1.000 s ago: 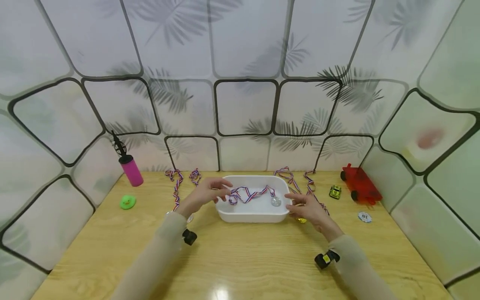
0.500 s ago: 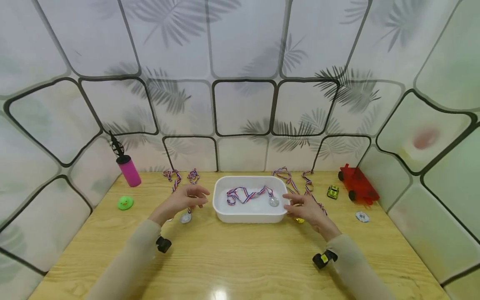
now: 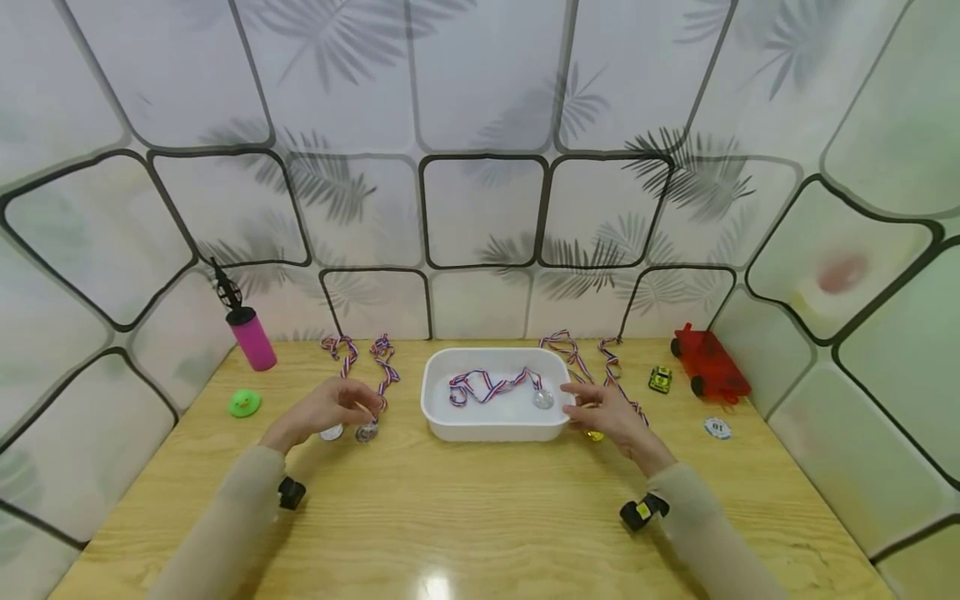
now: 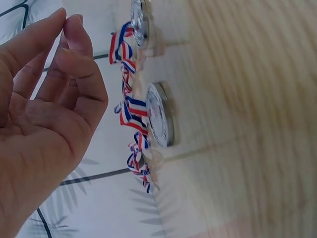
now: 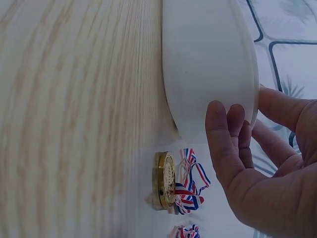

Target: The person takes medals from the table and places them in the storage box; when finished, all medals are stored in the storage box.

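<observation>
My left hand (image 3: 321,412) hovers just above two silver medals on the table. In the left wrist view, the hand's (image 4: 52,121) bent fingers come close to the thumb with nothing between them. The nearer medal (image 4: 160,115) and the other one (image 4: 140,25) lie flat, their striped ribbons trailing back. My right hand (image 3: 611,417) pinches the right wall of a white plastic tub (image 3: 495,433), thumb outside and fingertips at the rim. Inside the tub lies another silver medal (image 3: 543,399) with its red, white and blue ribbon (image 3: 480,388). Partly hidden by the right hand is a gold medal (image 5: 164,181).
Right of the tub are more striped ribbons (image 3: 573,354), a small yellow toy car (image 3: 660,379), a red vehicle-shaped toy (image 3: 711,364) and a poker chip (image 3: 717,428). At left stand a pink cylinder (image 3: 254,343) with a black top and a green rubber duck (image 3: 244,403).
My left hand has moved left, from the tub's left side to above the silver medals. The right hand has stayed at the tub's right wall.
</observation>
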{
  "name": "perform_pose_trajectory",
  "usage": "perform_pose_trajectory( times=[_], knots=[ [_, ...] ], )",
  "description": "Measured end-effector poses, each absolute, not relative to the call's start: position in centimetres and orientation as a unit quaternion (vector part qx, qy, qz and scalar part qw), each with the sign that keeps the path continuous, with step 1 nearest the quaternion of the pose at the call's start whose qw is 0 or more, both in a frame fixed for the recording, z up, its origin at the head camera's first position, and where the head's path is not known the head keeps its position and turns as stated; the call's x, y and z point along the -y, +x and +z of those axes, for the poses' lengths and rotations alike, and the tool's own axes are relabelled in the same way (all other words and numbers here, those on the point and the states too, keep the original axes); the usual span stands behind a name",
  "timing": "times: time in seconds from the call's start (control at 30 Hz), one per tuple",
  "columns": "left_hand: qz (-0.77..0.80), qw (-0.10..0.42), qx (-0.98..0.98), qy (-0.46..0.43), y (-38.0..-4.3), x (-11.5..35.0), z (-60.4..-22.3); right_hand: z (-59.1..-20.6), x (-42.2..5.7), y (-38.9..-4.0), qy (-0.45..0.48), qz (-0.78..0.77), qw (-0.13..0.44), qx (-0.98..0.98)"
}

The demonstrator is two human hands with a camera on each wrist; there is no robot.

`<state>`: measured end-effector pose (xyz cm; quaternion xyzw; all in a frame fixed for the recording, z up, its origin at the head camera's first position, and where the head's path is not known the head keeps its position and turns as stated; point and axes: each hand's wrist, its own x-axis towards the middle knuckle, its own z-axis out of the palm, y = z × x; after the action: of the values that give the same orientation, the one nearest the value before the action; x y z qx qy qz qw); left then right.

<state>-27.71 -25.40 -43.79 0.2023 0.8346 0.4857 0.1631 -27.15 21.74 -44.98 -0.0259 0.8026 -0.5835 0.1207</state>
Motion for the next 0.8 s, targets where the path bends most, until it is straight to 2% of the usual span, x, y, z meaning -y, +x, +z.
perform_pose_trajectory(
  times=[0.43, 0.8],
  knots=[
    [0.441, 0.171, -0.858, 0.202, -27.7, 26.0, -44.5, -44.8, -21.8, -27.0, -0.031, -0.589, 0.123, -0.798],
    [0.385, 0.192, -0.872, 0.234, -27.9, 25.3, -45.0, -44.6, -21.6, -26.9, -0.026, -0.586, 0.125, -0.800]
  ],
)
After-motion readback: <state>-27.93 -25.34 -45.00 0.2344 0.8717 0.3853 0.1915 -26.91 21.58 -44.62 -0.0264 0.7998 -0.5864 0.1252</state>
